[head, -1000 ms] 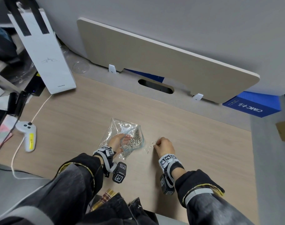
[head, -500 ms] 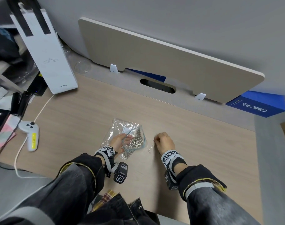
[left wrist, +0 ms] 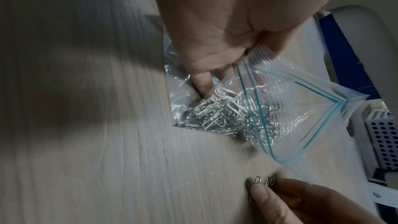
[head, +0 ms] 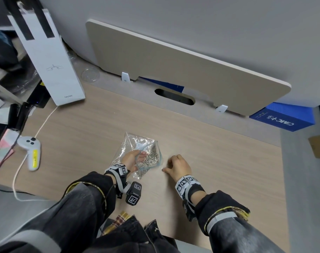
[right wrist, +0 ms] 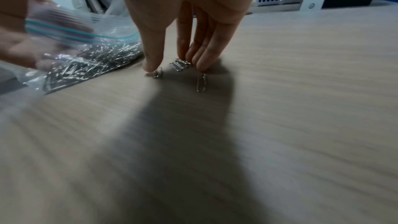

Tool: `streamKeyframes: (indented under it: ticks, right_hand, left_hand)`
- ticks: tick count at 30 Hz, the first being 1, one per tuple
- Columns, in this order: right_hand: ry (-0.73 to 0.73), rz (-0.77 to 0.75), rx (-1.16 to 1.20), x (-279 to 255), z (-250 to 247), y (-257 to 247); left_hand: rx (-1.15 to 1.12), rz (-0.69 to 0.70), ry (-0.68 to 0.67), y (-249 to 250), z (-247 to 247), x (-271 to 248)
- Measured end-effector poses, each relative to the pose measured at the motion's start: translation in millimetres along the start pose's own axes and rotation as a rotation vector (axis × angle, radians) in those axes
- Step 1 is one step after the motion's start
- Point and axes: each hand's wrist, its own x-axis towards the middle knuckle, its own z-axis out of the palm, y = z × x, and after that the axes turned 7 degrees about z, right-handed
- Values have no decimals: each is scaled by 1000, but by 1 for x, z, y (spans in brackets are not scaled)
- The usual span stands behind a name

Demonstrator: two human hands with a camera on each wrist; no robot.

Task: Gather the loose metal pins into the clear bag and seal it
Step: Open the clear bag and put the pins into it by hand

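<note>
A clear zip bag [head: 137,146] with a blue seal strip lies on the wooden desk [head: 228,161] and holds a heap of metal pins [head: 152,157]. My left hand [head: 132,158] grips its mouth and holds it agape, fingers inside, thumb on the rim [left wrist: 269,48]. Just right of the bag, my right hand [head: 177,166] stands on its fingertips over a few loose pins [head: 163,167]. In the right wrist view the thumb [right wrist: 151,64] touches one pin, the other fingers touch a small cluster [right wrist: 180,65], and one pin [right wrist: 201,83] lies free.
A tall white paper bag [head: 51,57] stands at the far left. A white controller [head: 30,152] with its cable lies near the desk's left edge. A beige board [head: 183,70] leans at the back, a blue box [head: 283,119] behind it.
My right hand has slid left towards the bag's mouth, bringing the loose pins along. The left hand keeps the bag held agape in the same place.
</note>
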Motion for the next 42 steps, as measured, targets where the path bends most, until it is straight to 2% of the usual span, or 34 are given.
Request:
streamKeyframes:
  ticks: [9,25,31,35,39,42]
  right_hand:
    - [16,27,-25,1,3,-5]
    - [-30,216,103,3,-1,-14]
    - [-63,201,82,4,0,-15]
    - [-109,207,216,10,-8,-9]
    - [-64,278,555,15,-22,-8]
    - [-89,221,663,19,-34,-17]
  left_hand:
    - [-11,6,14,-1,-2,1]
    - [-2,6,16,-4,-4,6]
    - [5,4,28,-2,-2,2]
    - [1,5,39,0,0,0]
    - [5,12,23,-2,-2,2]
    - [-2,5,23,0,-1,2]
